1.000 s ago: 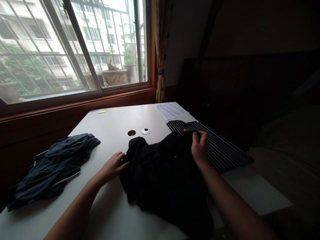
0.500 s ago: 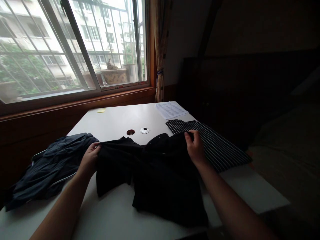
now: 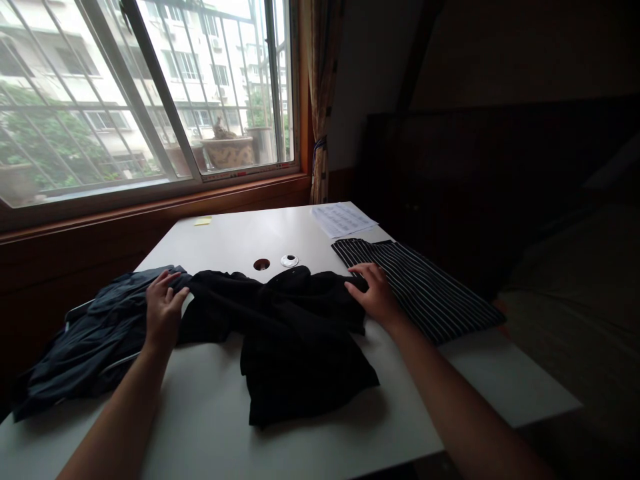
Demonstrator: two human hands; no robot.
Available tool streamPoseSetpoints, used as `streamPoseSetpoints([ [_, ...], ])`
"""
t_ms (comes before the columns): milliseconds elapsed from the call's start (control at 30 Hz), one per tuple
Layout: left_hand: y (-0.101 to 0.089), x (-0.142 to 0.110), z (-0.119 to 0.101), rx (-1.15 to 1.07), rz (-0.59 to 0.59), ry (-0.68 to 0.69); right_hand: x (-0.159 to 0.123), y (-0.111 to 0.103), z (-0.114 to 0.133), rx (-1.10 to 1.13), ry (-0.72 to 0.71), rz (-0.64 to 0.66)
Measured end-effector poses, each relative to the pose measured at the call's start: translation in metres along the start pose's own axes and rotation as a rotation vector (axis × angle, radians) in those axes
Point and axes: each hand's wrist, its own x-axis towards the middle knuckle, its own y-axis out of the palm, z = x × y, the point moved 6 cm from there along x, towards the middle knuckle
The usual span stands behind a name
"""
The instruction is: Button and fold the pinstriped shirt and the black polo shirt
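A black garment (image 3: 300,353) lies rumpled in the middle of the white table (image 3: 200,413), its lower part spread towards me. Its folds hide what kind it is. My left hand (image 3: 164,310) is open at its left end, fingers apart, over the edge of a dark grey-blue garment (image 3: 105,320). At the black garment's right end, my right hand (image 3: 374,293) is open too, fingers loosely bent. Whether its fingertips touch the cloth I cannot tell. Just beyond that hand lies a black-and-white striped cloth (image 3: 430,293), spread flat.
Printed papers (image 3: 343,220) lie at the far right of the table, a yellow note (image 3: 203,221) at the far left. Beyond the black garment are a round hole (image 3: 261,265) and a white round cap (image 3: 289,261). A barred window (image 3: 150,100) stands behind.
Both hands have let go of the black garment, which was held stretched between them. It has dropped and crumpled onto the table. My left hand has shifted left, my right slightly left.
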Motion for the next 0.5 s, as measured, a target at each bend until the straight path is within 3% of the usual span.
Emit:
streamPoseSetpoints([
  [100,0.018,-0.017,-0.04,0.116,0.13,0.251,-0.003,0.01,0.01,0.022,-0.037,0.145],
  [233,0.072,-0.063,-0.093,0.136,0.673,0.536,-0.012,0.028,0.023,0.089,-0.128,0.371],
  [333,0.099,-0.098,-0.12,0.146,0.962,0.628,-0.018,0.036,0.031,0.147,-0.159,0.477],
  [400,0.107,-0.111,-0.13,0.163,1.041,0.65,-0.023,0.039,0.036,0.192,-0.159,0.56],
  [500,0.11,-0.116,-0.13,0.169,1.055,0.667,-0.028,0.044,0.041,0.279,-0.149,0.667],
])
